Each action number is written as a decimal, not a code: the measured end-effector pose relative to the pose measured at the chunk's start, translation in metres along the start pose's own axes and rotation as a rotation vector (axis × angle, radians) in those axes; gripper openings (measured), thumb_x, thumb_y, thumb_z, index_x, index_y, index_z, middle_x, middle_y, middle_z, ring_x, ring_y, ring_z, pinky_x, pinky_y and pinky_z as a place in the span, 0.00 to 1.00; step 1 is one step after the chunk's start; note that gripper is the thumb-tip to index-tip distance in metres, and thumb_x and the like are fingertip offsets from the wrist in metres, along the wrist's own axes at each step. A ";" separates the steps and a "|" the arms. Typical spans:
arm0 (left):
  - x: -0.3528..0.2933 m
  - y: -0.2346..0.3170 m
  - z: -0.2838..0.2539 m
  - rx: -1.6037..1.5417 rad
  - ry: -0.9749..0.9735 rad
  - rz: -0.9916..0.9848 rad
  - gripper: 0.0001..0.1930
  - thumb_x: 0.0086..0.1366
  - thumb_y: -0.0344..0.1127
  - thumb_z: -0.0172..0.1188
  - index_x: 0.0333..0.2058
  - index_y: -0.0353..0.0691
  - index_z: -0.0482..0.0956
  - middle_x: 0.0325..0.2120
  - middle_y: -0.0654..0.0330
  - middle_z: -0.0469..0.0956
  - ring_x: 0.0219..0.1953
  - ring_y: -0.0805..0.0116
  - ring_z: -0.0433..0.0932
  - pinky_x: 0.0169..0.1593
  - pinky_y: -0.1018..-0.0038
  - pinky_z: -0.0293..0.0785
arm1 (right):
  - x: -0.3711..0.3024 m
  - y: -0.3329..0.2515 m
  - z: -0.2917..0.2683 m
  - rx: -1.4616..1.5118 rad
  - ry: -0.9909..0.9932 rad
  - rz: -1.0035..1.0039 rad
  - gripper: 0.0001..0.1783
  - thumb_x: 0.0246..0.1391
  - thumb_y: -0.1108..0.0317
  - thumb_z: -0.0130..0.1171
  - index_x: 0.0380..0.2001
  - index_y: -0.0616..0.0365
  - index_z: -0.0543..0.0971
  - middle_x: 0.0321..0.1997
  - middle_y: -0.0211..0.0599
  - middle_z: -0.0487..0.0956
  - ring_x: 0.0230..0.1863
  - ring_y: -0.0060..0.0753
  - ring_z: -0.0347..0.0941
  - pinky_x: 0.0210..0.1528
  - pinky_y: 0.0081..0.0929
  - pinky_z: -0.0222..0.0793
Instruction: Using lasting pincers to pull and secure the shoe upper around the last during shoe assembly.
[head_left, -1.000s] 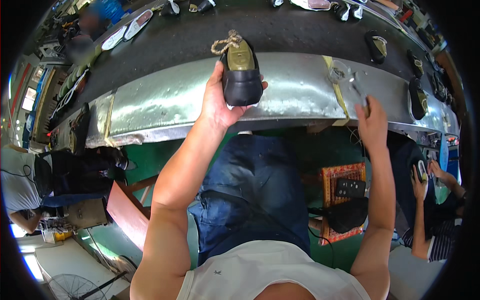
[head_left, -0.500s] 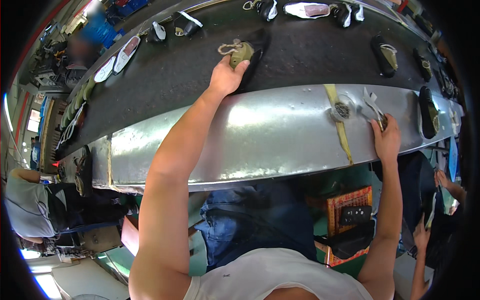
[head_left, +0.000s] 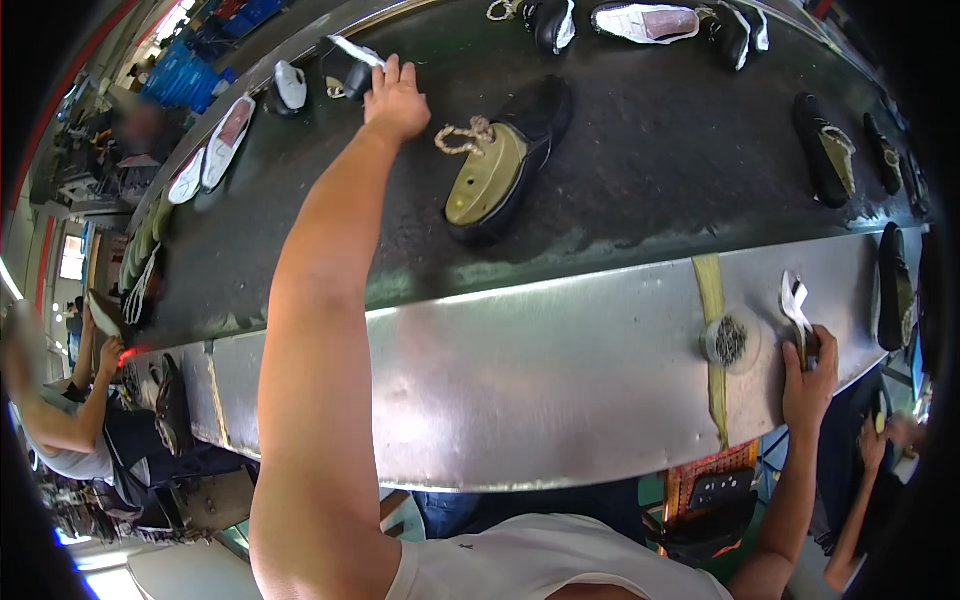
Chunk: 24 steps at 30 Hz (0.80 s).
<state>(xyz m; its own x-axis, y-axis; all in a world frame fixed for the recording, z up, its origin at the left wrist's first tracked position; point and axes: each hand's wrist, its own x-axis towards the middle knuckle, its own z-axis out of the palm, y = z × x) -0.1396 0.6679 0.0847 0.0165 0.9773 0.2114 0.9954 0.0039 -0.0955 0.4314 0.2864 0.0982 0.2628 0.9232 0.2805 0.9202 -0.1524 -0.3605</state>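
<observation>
My left hand (head_left: pixel 397 104) is stretched far over the dark worktop, fingers apart. Its fingertips reach the black shoe with a white edge (head_left: pixel 352 68) at the back left; whether they touch it I cannot tell. In the middle lies a black shoe upper (head_left: pixel 540 120) on an olive-green shoe last (head_left: pixel 492 172), its twine loop to the left. No hand is on that one. My right hand (head_left: pixel 812 382) rests at the right of the metal ledge, closed round metal pliers (head_left: pixel 796 305) with the jaws pointing away. Left of them stands a clear round tub of small nails (head_left: pixel 731 341).
More shoes on lasts line the far edge, such as a white one (head_left: pixel 645 22), and the right side, including a black one (head_left: pixel 828 150). A yellow strap (head_left: pixel 709 285) crosses the metal ledge (head_left: pixel 540 380). Co-workers sit at left (head_left: pixel 75 410) and right (head_left: pixel 868 470).
My left hand has let go of the middle shoe, which now lies nearer, and moved to the back-left shoe. My right hand keeps the pliers. The view has tilted up.
</observation>
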 end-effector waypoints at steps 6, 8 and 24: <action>0.037 -0.040 0.000 0.397 0.062 0.121 0.36 0.71 0.56 0.51 0.71 0.43 0.57 0.70 0.54 0.62 0.75 0.52 0.50 0.72 0.45 0.43 | 0.000 0.000 0.002 0.058 -0.015 0.092 0.25 0.54 0.70 0.66 0.55 0.63 0.73 0.51 0.46 0.76 0.51 0.44 0.75 0.57 0.37 0.68; 0.041 -0.069 -0.004 0.453 0.168 0.189 0.33 0.70 0.59 0.52 0.64 0.42 0.68 0.59 0.52 0.75 0.68 0.54 0.62 0.71 0.45 0.45 | 0.001 -0.002 0.001 0.064 -0.017 0.098 0.25 0.53 0.71 0.66 0.55 0.63 0.73 0.51 0.45 0.76 0.50 0.42 0.75 0.57 0.35 0.68; 0.022 -0.135 0.022 -0.913 0.241 -0.827 0.55 0.52 0.53 0.76 0.69 0.30 0.57 0.66 0.44 0.66 0.67 0.50 0.66 0.67 0.62 0.64 | -0.007 -0.024 0.002 -0.012 0.007 0.020 0.24 0.55 0.66 0.65 0.53 0.63 0.73 0.48 0.49 0.77 0.49 0.50 0.76 0.54 0.38 0.69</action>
<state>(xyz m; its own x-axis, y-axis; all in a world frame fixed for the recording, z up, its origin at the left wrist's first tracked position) -0.2757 0.6938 0.0808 -0.7223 0.6882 0.0675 0.4158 0.3542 0.8377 0.4069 0.2843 0.1030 0.2829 0.9174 0.2801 0.9182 -0.1746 -0.3555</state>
